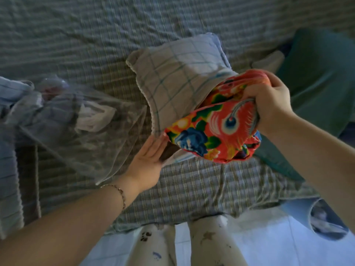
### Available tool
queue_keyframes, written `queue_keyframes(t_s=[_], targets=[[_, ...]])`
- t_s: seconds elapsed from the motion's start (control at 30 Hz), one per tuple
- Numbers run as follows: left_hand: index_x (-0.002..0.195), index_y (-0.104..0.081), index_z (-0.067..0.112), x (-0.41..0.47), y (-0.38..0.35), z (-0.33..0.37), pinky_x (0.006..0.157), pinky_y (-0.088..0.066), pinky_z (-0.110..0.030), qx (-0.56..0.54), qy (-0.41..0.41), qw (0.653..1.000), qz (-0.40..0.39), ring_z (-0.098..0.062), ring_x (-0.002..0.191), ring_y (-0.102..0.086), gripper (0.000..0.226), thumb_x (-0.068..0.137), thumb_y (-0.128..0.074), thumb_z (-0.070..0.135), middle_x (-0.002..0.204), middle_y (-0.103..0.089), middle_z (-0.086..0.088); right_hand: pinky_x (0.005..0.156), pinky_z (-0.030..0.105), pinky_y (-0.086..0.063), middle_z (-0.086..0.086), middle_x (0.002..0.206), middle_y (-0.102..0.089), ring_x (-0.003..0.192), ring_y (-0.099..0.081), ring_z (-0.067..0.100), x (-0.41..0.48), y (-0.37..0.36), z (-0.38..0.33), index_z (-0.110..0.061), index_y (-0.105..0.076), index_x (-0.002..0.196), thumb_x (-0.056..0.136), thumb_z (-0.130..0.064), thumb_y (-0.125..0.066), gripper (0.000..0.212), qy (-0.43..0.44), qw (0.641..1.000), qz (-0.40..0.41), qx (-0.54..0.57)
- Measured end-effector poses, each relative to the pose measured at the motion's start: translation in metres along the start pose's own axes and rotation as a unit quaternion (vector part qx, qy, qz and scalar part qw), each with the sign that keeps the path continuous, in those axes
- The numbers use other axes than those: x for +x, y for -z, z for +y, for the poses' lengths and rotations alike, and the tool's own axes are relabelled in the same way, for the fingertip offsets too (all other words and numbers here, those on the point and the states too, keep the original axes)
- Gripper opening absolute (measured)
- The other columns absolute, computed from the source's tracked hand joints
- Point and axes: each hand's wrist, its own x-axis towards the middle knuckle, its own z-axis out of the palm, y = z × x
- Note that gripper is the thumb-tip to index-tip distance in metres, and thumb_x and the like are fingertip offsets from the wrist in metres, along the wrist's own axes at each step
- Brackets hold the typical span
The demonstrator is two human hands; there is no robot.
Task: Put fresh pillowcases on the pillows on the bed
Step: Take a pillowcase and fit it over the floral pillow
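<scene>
Lying left of the pillow (215, 127): clear plastic bag (76, 116) holding folded blue cloth, on the bed (76, 35).
Left hand (148, 162): grip slack, fingers straight, touching the pillow's lower left corner.
Pillowcase (178, 81): checked, pulled over the pillow's far half; floral near half bare.
Right hand (272, 100): grip clenched round the pillow's right end.

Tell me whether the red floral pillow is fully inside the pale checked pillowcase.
Only partly in: the near end of the red floral pillow sticks out of the pale checked pillowcase, gripped by the right hand.
</scene>
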Motion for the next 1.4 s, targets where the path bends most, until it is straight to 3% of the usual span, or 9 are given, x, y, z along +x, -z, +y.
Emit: queue_keyframes(t_s=[0.13, 0.23, 0.4, 0.63, 0.77, 0.93, 1.07, 1.3, 1.4], targets=[[0.059, -0.066, 0.015, -0.027, 0.007, 0.007, 0.087, -0.050, -0.045, -0.149, -0.061, 0.987, 0.007, -0.028, 0.087, -0.061, 0.011, 0.061, -0.068, 0.025, 0.083, -0.064, -0.006, 0.055, 0.028, -0.054, 0.004, 0.082, -0.066, 0.070, -0.066, 0.022, -0.004, -0.007, 0.007, -0.027, -0.067, 0.088, 0.061, 0.003, -0.053, 0.043, -0.034, 0.999, 0.014, 0.026], [0.057, -0.038, 0.023, -0.013, 0.013, 0.012, 0.051, -0.034, -0.026, -0.250, -0.073, 0.958, -0.116, -0.012, 0.053, -0.040, 0.028, 0.081, -0.052, 0.028, 0.056, -0.039, 0.006, 0.053, 0.030, -0.055, 0.006, 0.078, -0.065, 0.065, -0.064, 0.021, -0.010, -0.017, 0.008, -0.019, -0.067, 0.097, 0.062, 0.004, -0.052, 0.045, -0.041, 0.998, 0.016, 0.045], [0.126, -0.049, 0.031, 0.008, 0.031, 0.069, 0.081, -0.035, -0.034, -0.229, -0.185, 0.936, -0.192, -0.018, 0.088, -0.046, 0.041, 0.087, -0.049, 0.044, 0.093, -0.050, 0.002, 0.054, 0.036, -0.057, 0.005, 0.072, -0.065, 0.061, -0.062, 0.022, -0.025, -0.034, 0.016, -0.025, -0.065, 0.082, 0.058, 0.001, -0.054, 0.036, -0.043, 0.997, -0.009, 0.062], [0.105, -0.057, 0.021, -0.008, 0.030, 0.081, 0.061, -0.040, -0.025, -0.372, -0.119, 0.921, 0.010, -0.019, 0.077, -0.059, 0.024, 0.086, -0.048, 0.034, 0.086, -0.064, 0.002, 0.064, 0.036, -0.056, -0.002, 0.080, -0.067, 0.076, -0.067, 0.022, -0.037, -0.021, 0.106, -0.030, -0.063, 0.087, 0.057, -0.014, -0.060, 0.035, -0.075, 0.994, -0.035, -0.069], [0.103, -0.056, 0.019, -0.014, -0.008, 0.057, 0.091, -0.040, -0.036, -0.225, -0.055, 0.967, -0.106, -0.021, 0.104, -0.053, 0.024, 0.089, -0.043, 0.033, 0.103, -0.060, 0.000, 0.062, 0.024, -0.041, -0.006, 0.088, -0.061, 0.090, -0.061, 0.024, -0.029, -0.001, 0.163, -0.037, -0.060, 0.108, 0.074, -0.019, -0.059, 0.039, -0.016, 0.921, -0.048, -0.385], [0.106, -0.063, 0.022, -0.013, -0.040, 0.008, 0.113, -0.013, -0.044, -0.100, -0.054, 0.991, -0.070, -0.018, 0.113, -0.049, 0.021, 0.090, -0.050, 0.022, 0.106, -0.062, 0.003, 0.099, 0.043, -0.034, 0.016, 0.136, -0.028, 0.124, -0.030, 0.039, -0.030, -0.014, 0.182, -0.026, -0.034, 0.137, 0.078, -0.017, -0.059, 0.065, 0.106, 0.711, -0.094, -0.689], [0.074, -0.069, 0.019, -0.027, -0.048, -0.001, 0.067, -0.050, -0.028, -0.162, -0.103, 0.980, 0.052, -0.019, 0.075, -0.064, 0.031, 0.049, -0.082, 0.007, 0.072, -0.064, 0.003, 0.104, 0.044, -0.025, 0.013, 0.134, -0.033, 0.125, -0.028, 0.033, -0.048, -0.054, 0.200, -0.017, -0.030, 0.138, 0.072, -0.059, -0.059, 0.084, 0.253, 0.639, -0.230, -0.689], [0.078, -0.068, 0.024, -0.049, -0.067, -0.008, 0.086, -0.035, -0.031, -0.129, -0.095, 0.981, 0.105, -0.022, 0.090, -0.061, 0.020, 0.066, -0.069, 0.007, 0.080, -0.064, 0.008, 0.056, 0.020, -0.043, -0.006, 0.078, -0.062, 0.073, -0.058, 0.017, -0.046, -0.090, 0.179, -0.029, -0.063, 0.088, 0.080, -0.022, -0.056, 0.013, 0.177, 0.624, -0.452, -0.612], [0.080, -0.068, 0.025, -0.058, -0.067, -0.003, 0.084, -0.032, -0.029, -0.126, -0.114, 0.977, 0.132, -0.019, 0.086, -0.057, 0.024, 0.072, -0.053, 0.009, 0.079, -0.064, 0.010, 0.050, 0.015, -0.037, -0.006, 0.061, -0.049, 0.060, -0.051, 0.013, -0.067, -0.106, 0.188, -0.018, -0.055, 0.069, 0.088, -0.018, -0.047, 0.021, 0.178, 0.526, -0.540, -0.633]])
